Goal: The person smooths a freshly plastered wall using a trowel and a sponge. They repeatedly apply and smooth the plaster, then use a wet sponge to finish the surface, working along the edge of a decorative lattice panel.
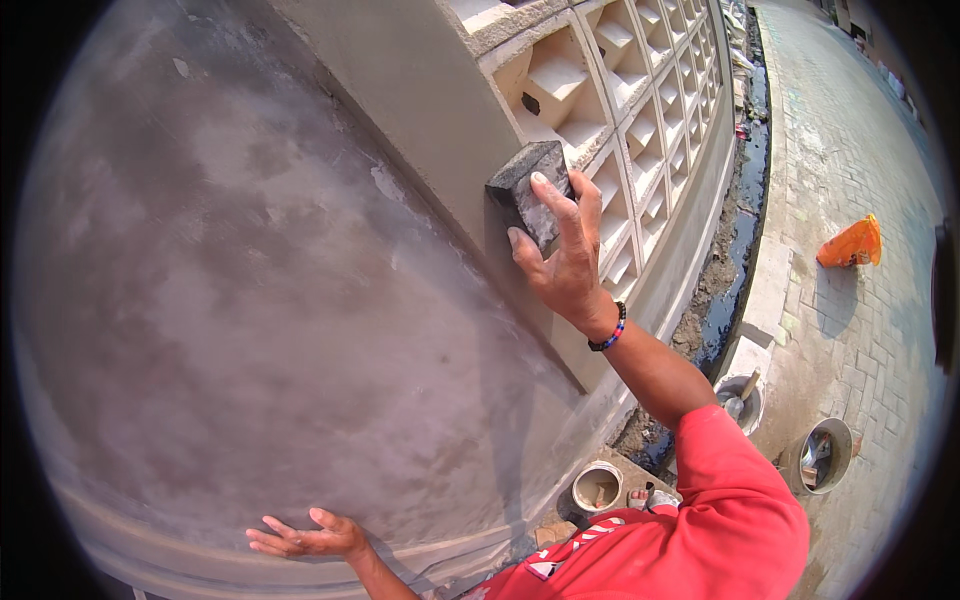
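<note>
My right hand point(565, 245) grips a dark, dusty rectangular block point(513, 195) against the plastered vertical band point(420, 130) of the wall, beside the cream patterned breeze blocks point(560, 90). A beaded bracelet circles that wrist. Lower left, my left hand point(305, 535) is open, fingers apart, beside the mottled grey plastered wall point(240, 320); whether it touches the surface I cannot tell.
A narrow drain with dark water point(733, 250) runs along the wall's foot beside a paved path point(850, 130). An orange sack or container point(850, 243) stands on the paving. Several buckets, including a metal one point(826, 456) and a smaller pale one point(598, 487), are by my body.
</note>
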A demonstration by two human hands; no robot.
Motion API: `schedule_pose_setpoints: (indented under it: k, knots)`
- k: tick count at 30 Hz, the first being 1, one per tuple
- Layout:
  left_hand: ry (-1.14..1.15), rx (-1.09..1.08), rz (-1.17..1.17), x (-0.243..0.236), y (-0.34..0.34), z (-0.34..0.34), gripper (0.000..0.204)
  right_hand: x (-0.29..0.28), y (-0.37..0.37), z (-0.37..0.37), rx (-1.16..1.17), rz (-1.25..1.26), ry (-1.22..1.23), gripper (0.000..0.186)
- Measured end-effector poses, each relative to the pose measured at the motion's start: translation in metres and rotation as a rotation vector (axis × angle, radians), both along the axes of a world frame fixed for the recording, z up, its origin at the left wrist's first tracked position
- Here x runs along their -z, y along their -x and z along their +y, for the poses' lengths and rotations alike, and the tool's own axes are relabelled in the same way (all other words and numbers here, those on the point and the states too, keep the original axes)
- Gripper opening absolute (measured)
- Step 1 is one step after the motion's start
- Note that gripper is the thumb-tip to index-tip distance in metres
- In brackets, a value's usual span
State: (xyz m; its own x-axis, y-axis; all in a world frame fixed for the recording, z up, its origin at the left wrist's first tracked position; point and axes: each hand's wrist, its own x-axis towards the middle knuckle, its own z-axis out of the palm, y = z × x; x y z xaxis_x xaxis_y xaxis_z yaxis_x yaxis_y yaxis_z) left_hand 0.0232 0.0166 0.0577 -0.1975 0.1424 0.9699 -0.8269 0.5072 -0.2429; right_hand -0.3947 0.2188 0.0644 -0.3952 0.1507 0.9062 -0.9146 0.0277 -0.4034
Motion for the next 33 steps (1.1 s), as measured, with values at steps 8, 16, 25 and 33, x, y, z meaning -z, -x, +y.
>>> schedule_pose_setpoints:
  k: [8,16,25,33]
  knots:
    - [-0.034,0.002,0.018,-0.003,0.007,0.005,0.059,0.041,0.005,0.005,0.02,0.057,-0.022,0.073]
    - [0.06,0.025,-0.014,0.001,-0.001,-0.003,0.059,-0.212,0.036,0.006,0.076,0.424,0.065,0.053]
    - [0.012,0.035,0.028,-0.002,0.007,0.0,0.057,0.101,-0.006,0.014,-0.03,-0.058,-0.039,0.073]
    - [0.093,0.047,-0.03,-0.005,0.003,-0.003,0.058,-0.009,0.01,0.003,0.031,0.034,-0.004,0.072]
